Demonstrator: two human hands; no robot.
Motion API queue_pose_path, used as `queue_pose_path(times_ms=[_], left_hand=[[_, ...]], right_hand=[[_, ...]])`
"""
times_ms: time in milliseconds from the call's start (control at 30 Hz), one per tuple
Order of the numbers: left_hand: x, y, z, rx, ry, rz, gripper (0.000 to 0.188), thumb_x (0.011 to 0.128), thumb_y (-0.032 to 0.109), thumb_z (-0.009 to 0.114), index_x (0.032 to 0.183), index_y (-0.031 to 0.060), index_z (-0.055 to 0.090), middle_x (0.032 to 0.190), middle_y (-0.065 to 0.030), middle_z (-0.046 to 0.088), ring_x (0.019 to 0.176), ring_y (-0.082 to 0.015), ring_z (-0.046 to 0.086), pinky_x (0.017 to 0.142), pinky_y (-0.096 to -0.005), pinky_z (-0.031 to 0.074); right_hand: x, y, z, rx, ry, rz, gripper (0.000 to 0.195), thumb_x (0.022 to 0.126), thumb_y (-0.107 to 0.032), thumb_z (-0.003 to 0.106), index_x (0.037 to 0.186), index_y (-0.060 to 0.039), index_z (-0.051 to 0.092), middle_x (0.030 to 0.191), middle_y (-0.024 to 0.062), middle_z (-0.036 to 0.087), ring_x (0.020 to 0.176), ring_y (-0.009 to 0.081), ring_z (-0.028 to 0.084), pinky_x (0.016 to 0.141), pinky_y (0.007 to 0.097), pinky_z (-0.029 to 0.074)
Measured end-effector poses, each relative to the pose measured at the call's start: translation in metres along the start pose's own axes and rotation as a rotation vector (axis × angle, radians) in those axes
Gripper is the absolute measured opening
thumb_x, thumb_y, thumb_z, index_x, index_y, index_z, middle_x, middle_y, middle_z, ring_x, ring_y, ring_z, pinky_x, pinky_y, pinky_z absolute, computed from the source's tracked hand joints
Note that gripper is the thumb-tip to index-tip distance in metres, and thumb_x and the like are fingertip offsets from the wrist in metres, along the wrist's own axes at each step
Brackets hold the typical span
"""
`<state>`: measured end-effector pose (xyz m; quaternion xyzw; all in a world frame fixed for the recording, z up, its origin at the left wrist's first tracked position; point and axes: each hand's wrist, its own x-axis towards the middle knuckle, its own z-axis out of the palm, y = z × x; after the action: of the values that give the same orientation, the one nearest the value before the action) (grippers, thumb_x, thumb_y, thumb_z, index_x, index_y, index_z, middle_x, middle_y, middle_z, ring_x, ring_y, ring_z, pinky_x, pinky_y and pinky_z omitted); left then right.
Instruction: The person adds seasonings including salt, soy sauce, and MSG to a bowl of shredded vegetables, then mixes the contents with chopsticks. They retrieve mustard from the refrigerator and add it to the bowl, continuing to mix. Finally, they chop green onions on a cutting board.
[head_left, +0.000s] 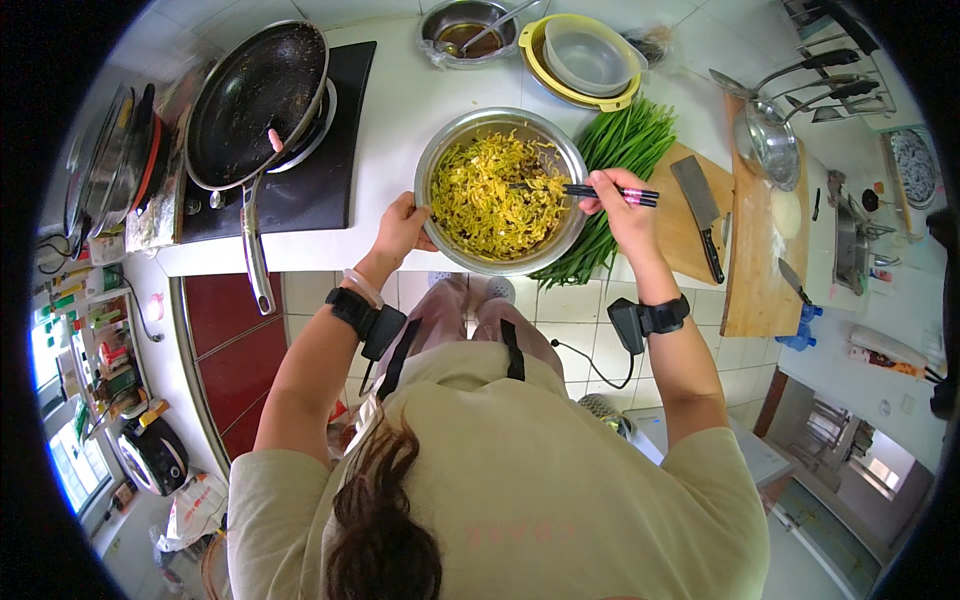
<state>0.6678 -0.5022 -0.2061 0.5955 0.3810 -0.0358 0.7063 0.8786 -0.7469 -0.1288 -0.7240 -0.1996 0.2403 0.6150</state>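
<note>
A steel mixing bowl (501, 265) stands on the white counter near its front edge. Inside it lies a yellow-green shredded filling (491, 199) with dark bits mixed through. My left hand (405, 229) grips the bowl's left rim, thumb on the edge. Between the fingers of my right hand (624, 208) are black chopsticks (611, 195) with pink bands near the upper ends. Their tips reach into the filling and are partly covered by it. A bunch of green Chinese chives (630, 135) lies along the bowl's right side, beneath my right hand.
A frying pan (251, 97) rests on the black cooktop (341, 142) at left, handle jutting past the counter edge. Behind stand a sauce bowl (429, 34) and a yellow colander (529, 49). Rightward, a cleaver (696, 191) lies on a cutting board (667, 240); dough (786, 214) sits on a wooden board (757, 277).
</note>
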Motion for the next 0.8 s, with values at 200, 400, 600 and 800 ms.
queue_pose_path(times_ms=[200, 400, 600, 800], left_hand=[[-0.001, 0.003, 0.001, 0.011, 0.000, -0.018, 0.021, 0.097, 0.014, 0.043, 0.108, -0.0026, 0.048, 0.085, -0.0132, 0.064, 0.065, -0.0211, 0.068, 0.055, -0.0312, 0.060], [0.001, 0.004, 0.001, 0.013, 0.000, -0.031, 0.020, 0.098, 0.015, 0.044, 0.108, -0.0022, 0.048, 0.086, -0.0136, 0.063, 0.066, -0.0215, 0.068, 0.055, -0.0315, 0.060], [-0.003, 0.002, 0.002, 0.008, 0.010, -0.029, 0.019, 0.097, 0.014, 0.045, 0.106, -0.0021, 0.048, 0.086, -0.0133, 0.063, 0.065, -0.0208, 0.067, 0.054, -0.0310, 0.060], [-0.003, 0.004, 0.002, -0.019, -0.011, -0.011, 0.017, 0.096, 0.014, 0.044, 0.104, -0.0014, 0.048, 0.084, -0.0112, 0.062, 0.066, -0.0194, 0.067, 0.054, -0.0303, 0.060]], right_hand=[[0.008, 0.003, 0.035, -0.131, -0.032, 0.000, 0.020, 0.092, -0.020, 0.061, 0.086, -0.0013, 0.067, 0.072, 0.0014, 0.064, 0.058, 0.0072, 0.060, 0.053, 0.0204, 0.048], [0.011, 0.002, 0.028, 0.056, 0.030, 0.003, 0.019, 0.090, -0.013, 0.062, 0.079, 0.0018, 0.063, 0.070, 0.0060, 0.063, 0.054, 0.0105, 0.062, 0.047, 0.0228, 0.048], [0.003, 0.007, -0.010, 0.245, 0.058, 0.053, 0.017, 0.092, -0.013, 0.059, 0.084, 0.0017, 0.063, 0.071, 0.0073, 0.064, 0.054, 0.0126, 0.062, 0.051, 0.0231, 0.050], [-0.001, -0.011, -0.023, 0.014, -0.055, -0.222, 0.014, 0.089, -0.003, 0.060, 0.080, 0.0071, 0.063, 0.083, 0.0106, 0.060, 0.060, 0.0140, 0.063, 0.054, 0.0233, 0.051]])
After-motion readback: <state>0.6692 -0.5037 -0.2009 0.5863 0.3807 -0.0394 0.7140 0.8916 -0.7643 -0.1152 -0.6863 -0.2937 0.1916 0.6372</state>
